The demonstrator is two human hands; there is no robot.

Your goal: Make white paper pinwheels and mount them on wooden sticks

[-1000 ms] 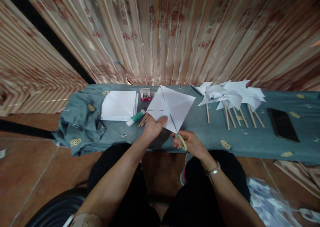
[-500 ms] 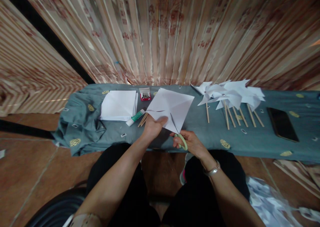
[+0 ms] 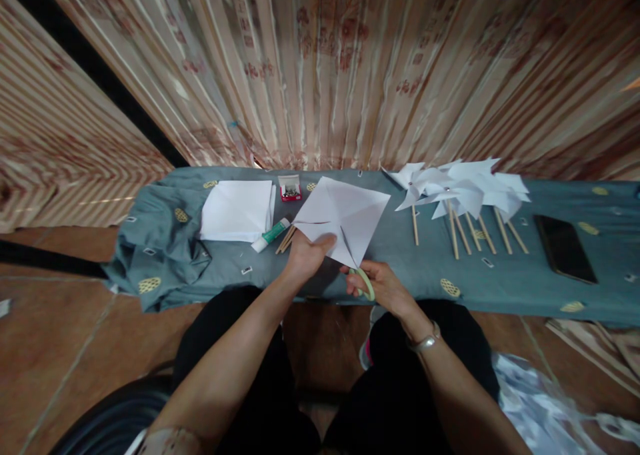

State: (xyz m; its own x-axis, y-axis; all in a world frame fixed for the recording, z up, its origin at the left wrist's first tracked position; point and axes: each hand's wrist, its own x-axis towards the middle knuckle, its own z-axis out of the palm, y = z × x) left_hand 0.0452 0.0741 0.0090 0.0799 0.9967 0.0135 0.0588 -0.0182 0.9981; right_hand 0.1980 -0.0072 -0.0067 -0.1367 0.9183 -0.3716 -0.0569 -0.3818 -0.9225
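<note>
My left hand (image 3: 306,255) grips the near edge of a white square paper sheet (image 3: 345,215), thumb on top, holding it tilted above the blue-grey cloth-covered bench (image 3: 500,278). The sheet shows creases and cuts from its corners. My right hand (image 3: 383,285) is closed on green-handled scissors (image 3: 364,281), whose blades point up into the sheet's near corner. A metal watch sits on my right wrist.
On the bench lie a stack of white paper (image 3: 239,209), a glue tube (image 3: 271,235), thin wooden sticks (image 3: 287,239), a small red box of pins (image 3: 291,189), several white paper pinwheels on sticks (image 3: 463,195) and a black phone (image 3: 565,248). A patterned curtain (image 3: 330,68) hangs behind.
The sheet has dropped slightly and turned a little in my left hand, while the scissors stay at its near corner. Both hands are otherwise in nearly the same place.
</note>
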